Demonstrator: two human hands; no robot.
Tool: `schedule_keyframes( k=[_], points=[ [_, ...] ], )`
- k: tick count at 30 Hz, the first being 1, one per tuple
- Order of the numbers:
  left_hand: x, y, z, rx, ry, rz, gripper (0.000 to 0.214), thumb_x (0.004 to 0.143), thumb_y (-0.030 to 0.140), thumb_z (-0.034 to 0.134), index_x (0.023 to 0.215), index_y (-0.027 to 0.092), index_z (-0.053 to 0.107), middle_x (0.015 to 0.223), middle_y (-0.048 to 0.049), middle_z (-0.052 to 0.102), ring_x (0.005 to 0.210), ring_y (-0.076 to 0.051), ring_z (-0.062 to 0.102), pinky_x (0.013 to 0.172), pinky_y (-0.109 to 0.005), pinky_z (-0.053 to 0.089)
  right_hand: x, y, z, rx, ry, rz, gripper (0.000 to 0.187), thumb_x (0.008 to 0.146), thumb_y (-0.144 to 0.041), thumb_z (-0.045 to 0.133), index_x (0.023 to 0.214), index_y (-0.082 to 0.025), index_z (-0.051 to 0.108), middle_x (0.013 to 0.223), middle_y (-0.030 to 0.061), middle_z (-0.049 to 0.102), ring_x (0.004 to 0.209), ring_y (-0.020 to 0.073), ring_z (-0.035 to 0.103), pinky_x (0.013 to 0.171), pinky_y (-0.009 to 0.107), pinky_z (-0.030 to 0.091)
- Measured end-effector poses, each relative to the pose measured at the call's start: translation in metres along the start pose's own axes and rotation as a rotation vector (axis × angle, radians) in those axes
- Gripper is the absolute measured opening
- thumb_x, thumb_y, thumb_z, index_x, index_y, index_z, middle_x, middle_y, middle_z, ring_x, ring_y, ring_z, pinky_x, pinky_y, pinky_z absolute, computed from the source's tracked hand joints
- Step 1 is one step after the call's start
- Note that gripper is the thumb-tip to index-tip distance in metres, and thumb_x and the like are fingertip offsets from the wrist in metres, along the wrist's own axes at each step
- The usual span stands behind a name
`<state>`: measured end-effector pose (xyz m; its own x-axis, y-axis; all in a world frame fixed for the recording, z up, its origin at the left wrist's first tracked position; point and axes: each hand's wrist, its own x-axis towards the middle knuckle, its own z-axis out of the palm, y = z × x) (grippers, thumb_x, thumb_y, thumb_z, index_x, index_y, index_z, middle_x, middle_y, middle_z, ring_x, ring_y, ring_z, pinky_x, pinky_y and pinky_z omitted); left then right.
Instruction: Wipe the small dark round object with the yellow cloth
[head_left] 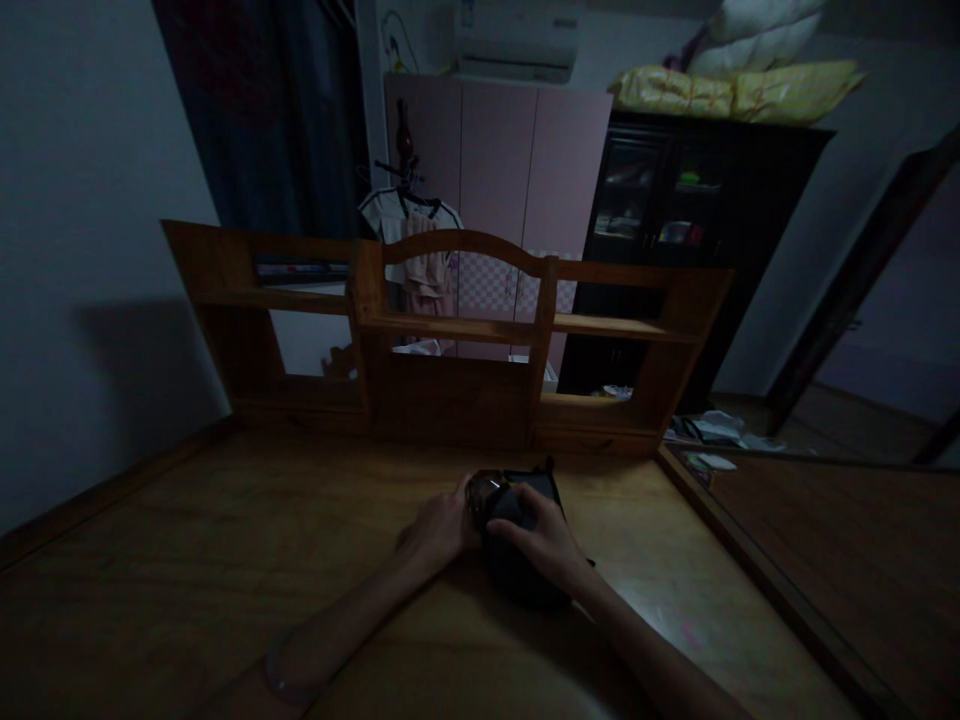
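A small black bag or case (529, 585) lies on the wooden tabletop (300, 560), both hands at its upper left part. A dark, shiny item with a brownish, glass-like glint (489, 488) sits at the bag's left edge; its kind is too dark to make out. My left hand (442, 522) is closed around the left side of this shiny item, its fingertips mostly hidden. My right hand (546, 535) reaches over the bag, thumb and fingers closed on a dark rounded piece (508, 508) beside the shiny item. Whether that piece belongs to the bag cannot be told.
A wooden shelf unit (454, 325) with open compartments stands along the table's far edge. To the left is a white wall (90, 250). A raised wooden rail (750, 560) runs down the right side. Behind are a pink wardrobe (495, 160) and a dark cabinet (645, 220).
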<state>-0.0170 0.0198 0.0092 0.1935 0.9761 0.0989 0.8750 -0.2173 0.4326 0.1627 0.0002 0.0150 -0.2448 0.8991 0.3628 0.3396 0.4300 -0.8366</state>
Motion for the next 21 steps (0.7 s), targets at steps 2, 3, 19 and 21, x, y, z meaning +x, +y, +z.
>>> schedule_keyframes(
  k=[2, 3, 19, 21],
  points=[
    [0.0020, -0.0043, 0.0036, -0.009, 0.017, 0.024, 0.070, 0.073, 0.039, 0.066, 0.133, 0.024, 0.035, 0.103, -0.0093, 0.067, 0.095, -0.027, 0.064, 0.077, -0.030, 0.044, -0.0003, 0.0011, 0.0000, 0.008, -0.006, -0.005, 0.028, 0.071, -0.037, 0.073, 0.090, -0.021, 0.061, 0.085, -0.0019, 0.063, 0.081, 0.0171, 0.057, 0.071, 0.025, 0.042],
    [0.0029, -0.0064, 0.0052, -0.014, 0.026, 0.035, 0.070, 0.072, 0.040, 0.067, 0.132, 0.025, 0.035, 0.102, -0.0091, 0.067, 0.094, -0.027, 0.064, 0.076, -0.029, 0.044, -0.0004, 0.0018, -0.0002, 0.013, -0.009, -0.007, 0.029, 0.071, -0.037, 0.073, 0.091, -0.021, 0.061, 0.086, -0.0016, 0.063, 0.082, 0.0175, 0.057, 0.072, 0.025, 0.042],
    [0.0028, -0.0078, 0.0026, -0.120, 0.072, 0.051, 0.074, 0.062, 0.043, 0.072, 0.127, 0.026, 0.042, 0.099, -0.0065, 0.068, 0.091, -0.027, 0.065, 0.071, -0.027, 0.046, 0.0043, 0.0022, -0.0047, 0.222, -0.049, 0.039, 0.028, 0.077, -0.043, 0.066, 0.090, -0.018, 0.068, 0.084, 0.0000, 0.066, 0.079, 0.0189, 0.059, 0.070, 0.026, 0.043],
    [0.0017, -0.0062, 0.0034, -0.167, 0.072, 0.053, 0.076, 0.060, 0.044, 0.074, 0.127, 0.026, 0.044, 0.099, -0.0055, 0.069, 0.090, -0.026, 0.066, 0.071, -0.028, 0.047, 0.0061, 0.0035, -0.0058, 0.266, -0.036, 0.083, 0.030, 0.077, -0.046, 0.064, 0.084, -0.017, 0.068, 0.076, -0.0012, 0.063, 0.072, 0.0164, 0.056, 0.064, 0.024, 0.041]
  ],
)
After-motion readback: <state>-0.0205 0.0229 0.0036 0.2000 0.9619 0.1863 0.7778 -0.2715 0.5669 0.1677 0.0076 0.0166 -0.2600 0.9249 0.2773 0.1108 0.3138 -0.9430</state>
